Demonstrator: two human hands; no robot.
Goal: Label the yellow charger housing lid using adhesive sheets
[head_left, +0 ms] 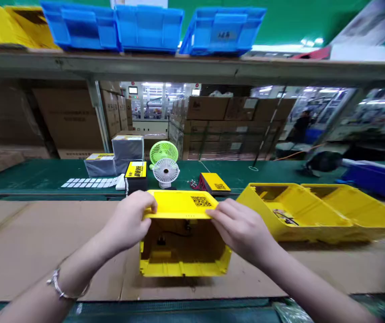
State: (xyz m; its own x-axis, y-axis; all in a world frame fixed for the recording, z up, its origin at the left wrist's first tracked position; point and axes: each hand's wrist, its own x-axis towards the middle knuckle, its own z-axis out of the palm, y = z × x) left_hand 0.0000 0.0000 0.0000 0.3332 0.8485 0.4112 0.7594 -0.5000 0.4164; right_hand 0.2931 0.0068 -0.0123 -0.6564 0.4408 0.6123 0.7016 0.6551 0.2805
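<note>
Cardboard bench [27, 251] fills lower frame. Centre: yellow case [183, 251], open side facing us, w/ lid [182, 205] on top. Left hand [128, 222] curled round lid's left edge, right hand [242, 229] gripping right edge. Yellow trays [313, 215] mid-right; white fan [166, 172] just behind case.

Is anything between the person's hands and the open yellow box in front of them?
Nothing visible. The left hand and the right hand both already grip the top flap of the yellow box, one at each end.
</note>
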